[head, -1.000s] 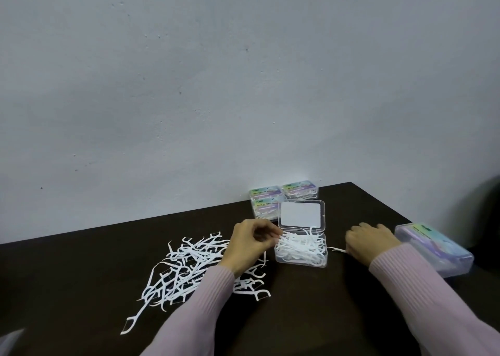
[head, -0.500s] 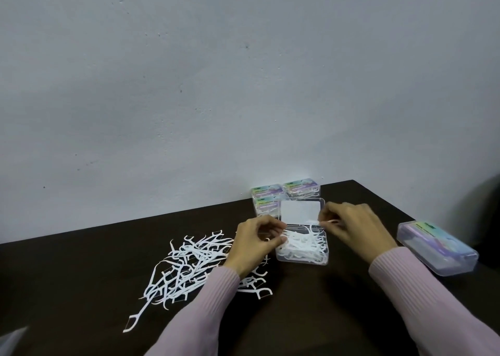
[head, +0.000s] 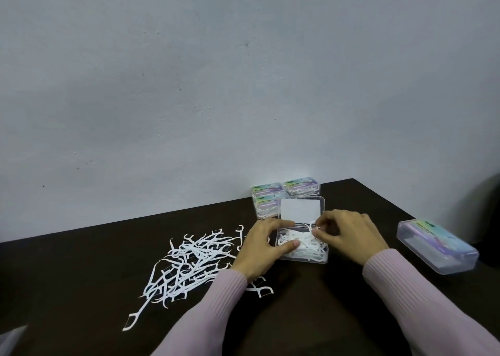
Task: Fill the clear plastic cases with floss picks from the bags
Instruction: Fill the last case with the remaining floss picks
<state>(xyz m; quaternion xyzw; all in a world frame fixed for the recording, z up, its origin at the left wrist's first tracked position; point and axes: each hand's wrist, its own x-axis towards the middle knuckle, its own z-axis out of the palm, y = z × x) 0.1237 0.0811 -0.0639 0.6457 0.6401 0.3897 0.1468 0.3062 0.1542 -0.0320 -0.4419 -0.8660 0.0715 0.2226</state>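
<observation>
An open clear plastic case (head: 303,258) stands mid-table, its lid (head: 300,208) raised at the back, white floss picks (head: 300,243) piled inside. My left hand (head: 263,250) grips the case's left side, thumb on the front rim and fingers at the hinge. My right hand (head: 349,235) is at the case's right rear corner, fingertips pinching a floss pick (head: 313,227) over the pile. A loose heap of floss picks (head: 189,261) lies left of my left hand.
Three closed, filled cases with coloured labels (head: 286,193) are stacked against the wall behind the open case. Another closed clear case (head: 435,244) lies at the right near the table edge. A bit of clear plastic (head: 10,339) shows at the bottom left corner.
My right hand picked up a floss pick lying right of the case, carried it up to the lid and now holds it down over the pile. My left hand shifted to grip the case's left side.
</observation>
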